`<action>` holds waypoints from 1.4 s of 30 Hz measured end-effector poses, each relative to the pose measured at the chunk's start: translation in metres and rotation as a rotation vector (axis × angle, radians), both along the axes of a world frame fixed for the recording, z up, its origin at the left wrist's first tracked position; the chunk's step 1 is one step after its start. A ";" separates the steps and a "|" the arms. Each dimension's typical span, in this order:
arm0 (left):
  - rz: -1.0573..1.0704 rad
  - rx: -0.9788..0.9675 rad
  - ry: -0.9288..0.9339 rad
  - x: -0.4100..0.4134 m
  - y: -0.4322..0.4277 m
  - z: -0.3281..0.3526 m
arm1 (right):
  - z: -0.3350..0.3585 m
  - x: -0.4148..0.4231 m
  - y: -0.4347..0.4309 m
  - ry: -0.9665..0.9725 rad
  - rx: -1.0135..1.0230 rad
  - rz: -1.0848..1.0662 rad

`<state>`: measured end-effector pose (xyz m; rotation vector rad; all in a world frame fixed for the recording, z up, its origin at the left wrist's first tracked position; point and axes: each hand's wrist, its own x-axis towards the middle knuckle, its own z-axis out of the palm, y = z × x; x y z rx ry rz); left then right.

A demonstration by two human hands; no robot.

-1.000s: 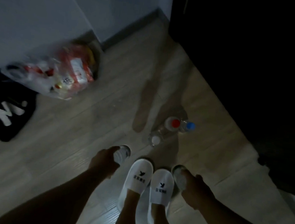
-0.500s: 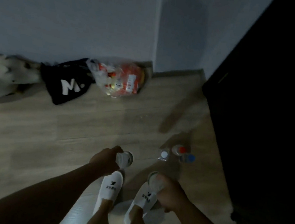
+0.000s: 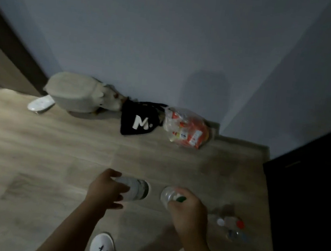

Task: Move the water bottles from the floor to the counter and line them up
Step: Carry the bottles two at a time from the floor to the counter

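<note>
Matte wood-grain floor (image 3: pixel 54 154) runs wide. Left hand (image 3: pixel 107 191) curls round a clear labelled bottle (image 3: pixel 137 189); right hand (image 3: pixel 188 212) grips a clear green-capped bottle (image 3: pixel 168 195), both held above the floor, near. Three small round-capped bottles (image 3: pixel 229 225) stand near right, blurred

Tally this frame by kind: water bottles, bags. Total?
Water bottles: 5 (left hand holds labelled bottle; right hand holds clear bottle; on floor, blurred: white-cap bottle, red-cap bottle, blue-cap bottle)
Bags: 2 (black bag, plastic bag)
Total: 7
</note>
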<state>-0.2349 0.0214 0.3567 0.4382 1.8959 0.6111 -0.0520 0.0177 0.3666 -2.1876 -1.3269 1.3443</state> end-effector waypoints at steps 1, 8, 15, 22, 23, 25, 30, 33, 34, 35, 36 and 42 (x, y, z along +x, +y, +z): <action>0.048 0.046 -0.012 -0.019 -0.004 0.010 | 0.009 -0.021 0.000 0.026 0.034 -0.055; 0.432 0.290 -0.049 -0.153 -0.041 0.080 | 0.066 -0.165 0.001 0.293 0.276 -0.243; 0.936 0.493 -0.237 -0.269 -0.102 0.119 | 0.127 -0.285 -0.001 0.446 0.455 -0.121; 1.255 0.696 -0.306 -0.365 -0.153 0.143 | 0.169 -0.398 -0.006 0.608 0.498 0.079; 1.292 0.725 -0.290 -0.378 -0.159 0.148 | 0.173 -0.415 -0.006 0.631 0.505 0.098; 1.375 0.789 -0.251 -0.407 -0.167 0.156 | 0.181 -0.452 -0.006 0.683 0.510 0.150; 1.536 0.859 -0.194 -0.488 -0.168 0.169 | 0.192 -0.555 0.002 0.824 0.527 0.261; 1.605 0.858 -0.231 -0.541 -0.162 0.179 | 0.200 -0.620 0.014 0.886 0.508 0.314; 1.626 0.859 -0.250 -0.558 -0.160 0.182 | 0.204 -0.641 0.019 0.894 0.511 0.329; 1.645 0.858 -0.250 -0.576 -0.159 0.185 | 0.207 -0.662 0.023 0.894 0.525 0.351; 1.665 0.859 -0.238 -0.593 -0.158 0.187 | 0.209 -0.682 0.026 0.892 0.539 0.378; 1.798 0.882 -0.163 -0.678 -0.178 0.197 | 0.215 -0.803 0.014 0.909 0.588 0.595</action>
